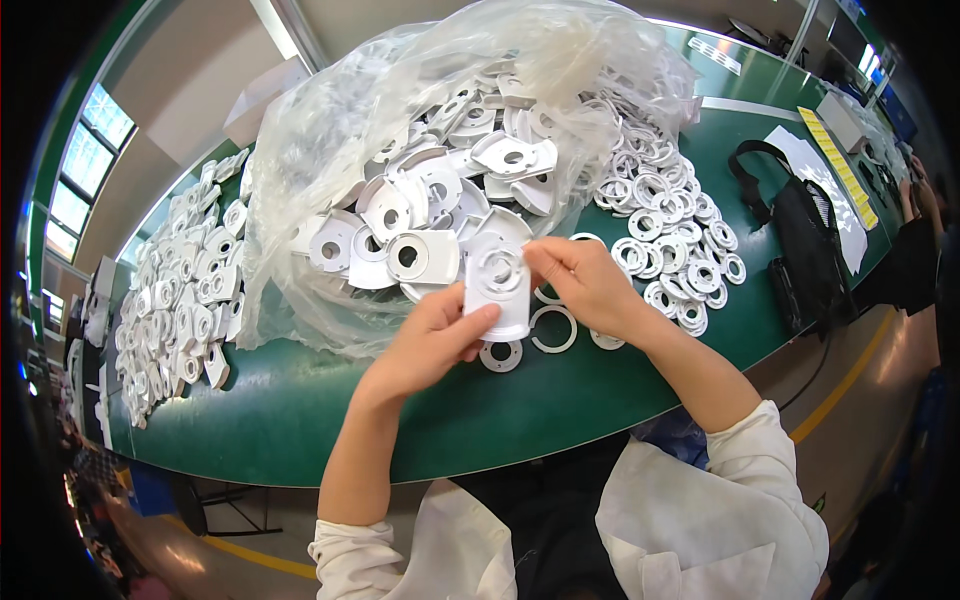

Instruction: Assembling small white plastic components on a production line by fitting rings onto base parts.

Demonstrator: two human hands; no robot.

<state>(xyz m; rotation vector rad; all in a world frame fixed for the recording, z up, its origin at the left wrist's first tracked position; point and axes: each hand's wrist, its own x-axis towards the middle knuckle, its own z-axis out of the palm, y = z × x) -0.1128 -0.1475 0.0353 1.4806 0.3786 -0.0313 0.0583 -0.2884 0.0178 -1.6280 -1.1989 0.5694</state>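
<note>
A white plastic plate (pixel 499 312) with a round raised centre is held up over the near part of the table. My left hand (pixel 435 335) grips its lower left side, thumb lying across the front. At the plate's upper right edge, the fingers of my right hand (pixel 588 285) are pinched together against it. Just below lie a white open ring (pixel 554 347) and a white disc with a hole (pixel 501 369). Behind my hands, a clear plastic bag (pixel 310 150) spills out many similar white plates (pixel 425 255).
White finished-looking parts (pixel 190 290) are spread over the left of the green table (pixel 310 420). Loose white rings (pixel 690 250) are heaped right of the bag. Farther right are a black bag (pixel 808 240), papers (pixel 820 180) and a yellow strip (pixel 838 165). Another person's hand (pixel 922 185) shows at far right.
</note>
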